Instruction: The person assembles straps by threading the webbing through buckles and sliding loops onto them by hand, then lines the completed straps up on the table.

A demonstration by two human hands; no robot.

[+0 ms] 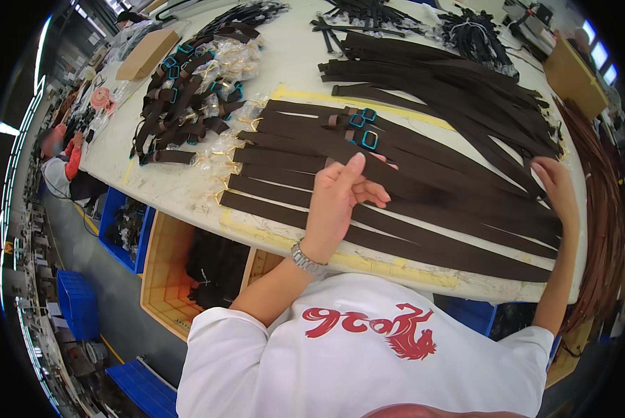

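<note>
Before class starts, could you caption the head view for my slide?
Left hand and right hand among dark brown straps laid across a pale table.

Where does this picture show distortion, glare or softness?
Head view: the near edge of the table bows; head view: strip lights at left and windows at upper right glare white; head view: the left hand looks sharper than the far-left clutter.

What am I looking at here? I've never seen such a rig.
No machine: these are a person's bare hands, filmed by a fisheye camera worn on the head, so straight edges bend. On the cream-white table lie flat, dark brown straps and rectangular turquoise buckles. The left hand, fingers half curled, is over the straps; the right hand is near their right ends. Whether either grips one, I can't tell. Farther left is a pile of dark straps and clear plastic.
</note>
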